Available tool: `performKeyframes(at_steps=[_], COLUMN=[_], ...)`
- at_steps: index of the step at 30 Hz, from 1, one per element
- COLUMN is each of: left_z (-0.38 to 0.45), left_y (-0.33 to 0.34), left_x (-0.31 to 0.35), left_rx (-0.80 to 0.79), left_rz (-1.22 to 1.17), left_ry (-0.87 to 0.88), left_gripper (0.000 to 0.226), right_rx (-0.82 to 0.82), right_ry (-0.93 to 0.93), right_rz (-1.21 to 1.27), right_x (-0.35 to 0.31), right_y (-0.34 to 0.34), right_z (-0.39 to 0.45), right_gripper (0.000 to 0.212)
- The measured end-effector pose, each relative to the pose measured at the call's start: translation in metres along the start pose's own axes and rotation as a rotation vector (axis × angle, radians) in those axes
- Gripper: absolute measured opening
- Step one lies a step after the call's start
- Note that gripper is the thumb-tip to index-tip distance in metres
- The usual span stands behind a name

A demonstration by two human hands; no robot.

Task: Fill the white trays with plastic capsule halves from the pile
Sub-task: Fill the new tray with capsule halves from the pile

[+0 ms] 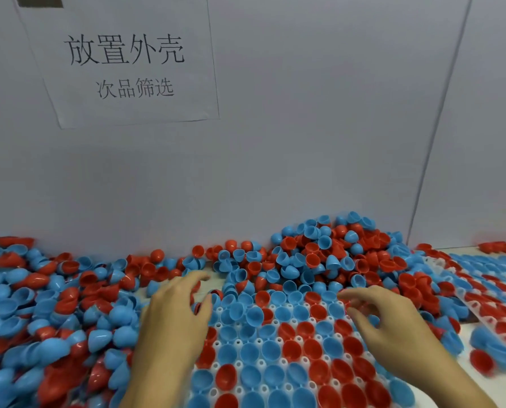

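Hovering over white tray, w/ most visible pockets filled: left hand & right hand, fingers loosely spread, holding nothing. Pile lies just behind. Risk: a sweeping hand could knock seated capsule halves out of their pockets.

View: head, single wide-angle camera, worn by the person
Faces: forward and down, toward grey wall with paper sign
Nearness: close over bench; white tray and both forearms fill the bottom edge
Overlap: none
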State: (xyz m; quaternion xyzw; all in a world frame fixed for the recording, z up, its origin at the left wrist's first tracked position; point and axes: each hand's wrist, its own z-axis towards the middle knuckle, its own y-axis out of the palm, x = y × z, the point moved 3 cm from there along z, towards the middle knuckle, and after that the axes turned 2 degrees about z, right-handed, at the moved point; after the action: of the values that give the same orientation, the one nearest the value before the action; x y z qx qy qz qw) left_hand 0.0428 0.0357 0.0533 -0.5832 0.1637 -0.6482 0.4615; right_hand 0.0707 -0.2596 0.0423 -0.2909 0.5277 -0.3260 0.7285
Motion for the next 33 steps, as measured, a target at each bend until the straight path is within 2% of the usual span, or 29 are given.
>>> performKeyframes(at_steps=[4, 7, 9, 12, 15, 18, 20, 21, 23, 26, 28, 33], left_z=[0.0, 0.015, 0.021, 0.028, 0.045, 0.081, 0.095, 0.097, 0.088, 0.056, 0.043, 0.028], left_y=[0.036, 0.054, 0.063, 0.069, 0.047, 0.001, -0.018, -0.019, -0.005, 0.032, 0.05, 0.07], left_x=[0.029, 0.04, 0.046, 0.044, 0.031, -0.002, -0.023, -0.028, -0.022, -0.01, -0.01, -0.015], left_rx=[-0.229, -0.364, -0.436, -0.385, -0.219, 0.02, -0.01, -0.022, -0.052, -0.279, -0.372, -0.408], left_rz=[0.042, 0.243, 0.371, 0.408, 0.296, 0.354, 0.475, 0.497, 0.401, 0.218, 0.227, 0.43], left_ry=[0.176, 0.218, 0.241, 0.297, 0.268, 0.008, -0.164, -0.178, -0.05, 0.202, 0.265, 0.311], left_gripper=[0.042, 0.048, 0.037, 0.015, 0.015, 0.015, 0.03, 0.033, 0.034, 0.035, 0.035, 0.058], right_rx=[0.039, 0.068, 0.086, 0.114, 0.123, 0.119, 0.114, 0.11, 0.099, 0.073, 0.063, 0.059], right_ry=[-0.035, -0.033, -0.03, -0.04, -0.046, -0.04, -0.031, -0.027, -0.02, -0.014, -0.012, -0.013], right_rz=[0.111, 0.141, 0.15, 0.183, 0.21, 0.22, 0.218, 0.215, 0.212, 0.216, 0.218, 0.217], right_x=[0.0, 0.009, 0.012, 0.014, 0.017, 0.021, 0.024, 0.024, 0.025, 0.024, 0.024, 0.024], right_y=[0.012, 0.01, 0.007, 0.005, 0.004, 0.004, 0.005, 0.006, 0.007, 0.01, 0.01, 0.01], right_z=[-0.008, -0.011, -0.011, -0.011, -0.011, -0.011, -0.011, -0.01, -0.01, -0.01, -0.01, -0.01], right_gripper=[0.03, 0.028, 0.028, 0.031, 0.03, 0.03, 0.029, 0.029, 0.03, 0.033, 0.034, 0.033])
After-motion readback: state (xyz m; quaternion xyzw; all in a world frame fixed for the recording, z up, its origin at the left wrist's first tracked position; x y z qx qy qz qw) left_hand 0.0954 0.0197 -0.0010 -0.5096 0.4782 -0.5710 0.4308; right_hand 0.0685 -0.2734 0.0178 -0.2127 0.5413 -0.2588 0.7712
